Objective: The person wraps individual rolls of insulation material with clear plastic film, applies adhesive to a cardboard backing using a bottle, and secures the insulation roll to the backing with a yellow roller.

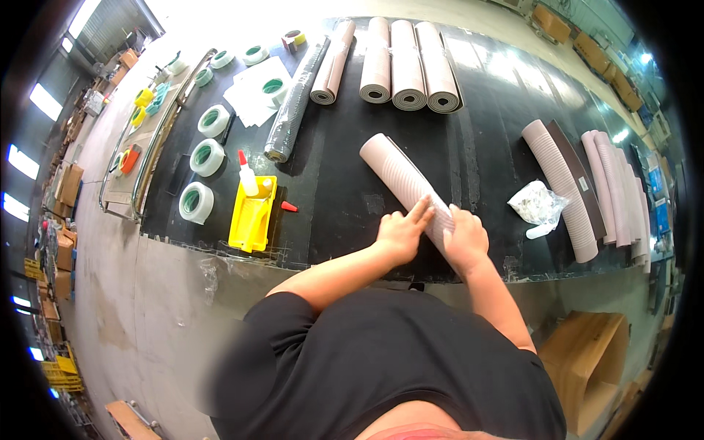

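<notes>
A pale pink ribbed mat [400, 172] lies rolled up on the black table, slanting from the upper left toward my body. My left hand [400, 236] is against the roll's left side, with its leading fingers extended over the top and the others bent. On the other side my right hand [467, 238] grips the near part of the roll, thumb toward me and fingers curled along it. My hands are close together but apart. The roll's near end is partly hidden by my right hand and forearm.
The black table [337, 213] bears several finished rolls [408, 66] at the back and more ribbed rolls [561, 194] at right. A crumpled plastic bag [537, 202] lies nearby. Left are tape rolls [196, 203], a yellow tray [253, 220] with a glue bottle, and a dark wrapped roll [297, 103].
</notes>
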